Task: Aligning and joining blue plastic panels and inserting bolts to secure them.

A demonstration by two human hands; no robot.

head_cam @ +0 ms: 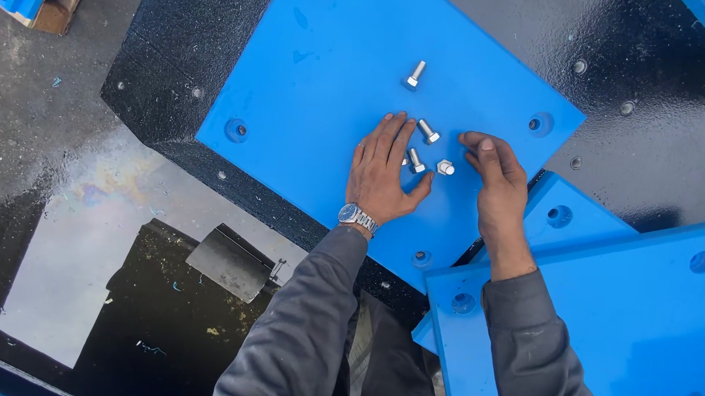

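Left hand (382, 173) lies flat and open on the blue plate (334, 84) beside three silver bolts (417, 161) (a fourth bolt (414, 74) lies farther up), while the right hand (498, 181), fingers loosely curled and holding nothing, rests just right of them.
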